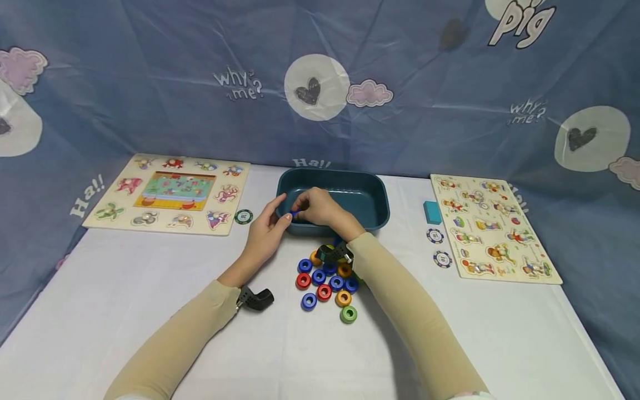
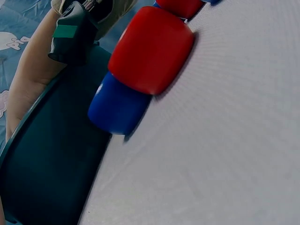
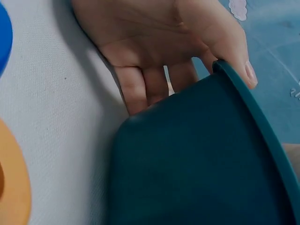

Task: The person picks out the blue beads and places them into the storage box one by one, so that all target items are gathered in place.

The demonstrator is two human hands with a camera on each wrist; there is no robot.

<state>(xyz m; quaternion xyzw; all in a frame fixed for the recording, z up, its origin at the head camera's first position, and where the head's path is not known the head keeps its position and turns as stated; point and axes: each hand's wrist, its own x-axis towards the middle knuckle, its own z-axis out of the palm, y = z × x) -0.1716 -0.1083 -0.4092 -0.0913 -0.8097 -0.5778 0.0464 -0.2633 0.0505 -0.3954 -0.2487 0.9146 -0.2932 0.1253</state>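
A dark teal tray (image 1: pixel 360 200) stands on the white table. My left hand (image 1: pixel 266 232) holds its left end, the thumb at the rim and the other fingers against the outer wall, as the right wrist view shows. Over the tray's near left corner, my right hand (image 1: pixel 320 206) pinches a small blue piece (image 1: pixel 295 213) close to the left thumb; its shape is mostly hidden. In front of the tray lie several rings: blue (image 1: pixel 309 301), red (image 1: pixel 324 293), orange (image 1: pixel 343 298) and green (image 1: pixel 349 314). My right forearm covers part of them.
A wooden picture puzzle (image 1: pixel 235 222) lies at the left, with a dark chip (image 1: pixel 244 216) beside it. Right of the tray are a teal block (image 1: pixel 432 213), two chips (image 1: pixel 442 259) and another puzzle board (image 1: pixel 540 247). A printed blue curtain (image 1: pixel 425 128) hangs behind.
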